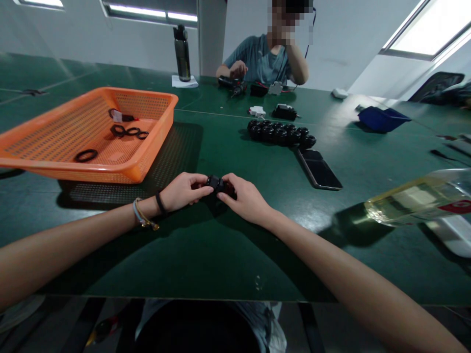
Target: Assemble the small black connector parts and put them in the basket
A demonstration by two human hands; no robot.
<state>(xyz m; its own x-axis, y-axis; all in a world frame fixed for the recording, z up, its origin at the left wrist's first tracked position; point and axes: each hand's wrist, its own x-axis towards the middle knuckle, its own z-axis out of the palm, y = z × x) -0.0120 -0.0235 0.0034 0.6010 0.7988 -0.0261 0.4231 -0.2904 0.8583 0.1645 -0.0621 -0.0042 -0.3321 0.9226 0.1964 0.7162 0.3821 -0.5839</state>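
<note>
My left hand [186, 191] and my right hand [245, 196] meet just above the near middle of the green table. Between them is a small black fitting [214, 183] with flat facets, pinched from both sides by thumbs and fingers. Its far end is partly hidden behind my right fingers. To the left, an orange perforated basket [143, 169] holds several black rings [86, 155], a faceted black nut [118, 131] and a black piece with a white tag [121, 116]. Beyond my right hand, several round black parts [281, 132] stand packed together in rows.
A phone [319, 169] lies right of the hands. A clear bottle of yellowish liquid [415, 196] is at the right, near a blue bin [382, 119]. Across the table [228, 274] sits a person in a blue shirt, by a power drill [233, 86] and a dark water bottle [182, 54].
</note>
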